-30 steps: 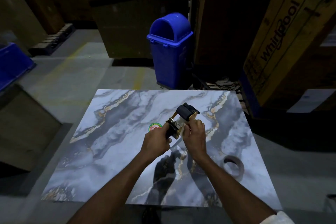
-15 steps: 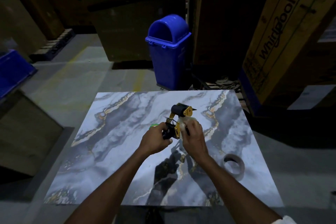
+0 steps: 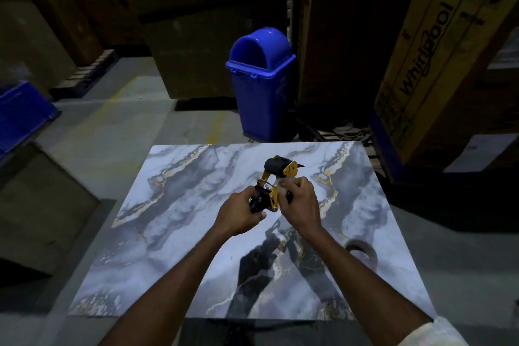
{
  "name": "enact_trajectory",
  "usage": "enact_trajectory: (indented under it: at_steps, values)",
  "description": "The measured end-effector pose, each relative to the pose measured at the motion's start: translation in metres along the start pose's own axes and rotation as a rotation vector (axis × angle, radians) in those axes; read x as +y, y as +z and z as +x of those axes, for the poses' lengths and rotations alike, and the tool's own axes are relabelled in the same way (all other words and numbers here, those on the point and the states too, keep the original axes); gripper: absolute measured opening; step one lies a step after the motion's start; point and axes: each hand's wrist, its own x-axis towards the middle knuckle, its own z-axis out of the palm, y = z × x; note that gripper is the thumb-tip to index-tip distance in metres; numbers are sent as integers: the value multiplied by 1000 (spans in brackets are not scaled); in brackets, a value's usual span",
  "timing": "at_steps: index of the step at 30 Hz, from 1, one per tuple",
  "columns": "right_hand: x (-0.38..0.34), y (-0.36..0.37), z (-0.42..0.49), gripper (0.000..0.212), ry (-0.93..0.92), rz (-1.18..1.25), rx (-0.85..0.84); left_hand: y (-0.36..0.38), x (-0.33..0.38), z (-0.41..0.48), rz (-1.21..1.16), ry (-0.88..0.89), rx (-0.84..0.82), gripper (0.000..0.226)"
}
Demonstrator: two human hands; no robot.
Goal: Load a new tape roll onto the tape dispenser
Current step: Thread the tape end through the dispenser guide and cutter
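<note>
A black and yellow tape dispenser [image 3: 276, 170] is held up over the marble-patterned table [image 3: 174, 205], its black roller pointing away from me. My left hand [image 3: 240, 212] grips its black handle from the left. My right hand [image 3: 299, 201] is closed on a clear tape roll [image 3: 282, 185] pressed against the dispenser's right side; most of the roll is hidden by my fingers. A brown ring, seemingly a tape core [image 3: 362, 253], lies flat on the table near its right edge.
A blue swing-lid bin [image 3: 259, 84] stands on the floor just beyond the table's far edge. Large cardboard boxes [image 3: 438, 59] rise at the right and back. A blue crate [image 3: 19, 112] sits at far left.
Both hands tilted the dispenser, so its roller end now points further up and away. The green sticker on the table went out of sight behind my left hand.
</note>
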Motion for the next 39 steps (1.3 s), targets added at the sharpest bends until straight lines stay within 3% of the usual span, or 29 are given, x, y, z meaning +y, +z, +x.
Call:
enact_trajectory:
  at_steps: [10,23,28,32,39]
  values:
    - [-3,-3,5,12,61,113,-19,5,-3,4,70,7,25,41]
    - [-7,-4,4,11,208,161,-69,17,-14,7,119,3,34,38]
    - [-11,-2,4,14,221,166,-84,19,-16,2,132,8,69,40]
    - [-19,1,0,29,291,126,-94,28,-19,-8,140,-22,105,40]
    - [-35,7,-30,27,195,88,4,46,-38,-22,202,-71,113,42]
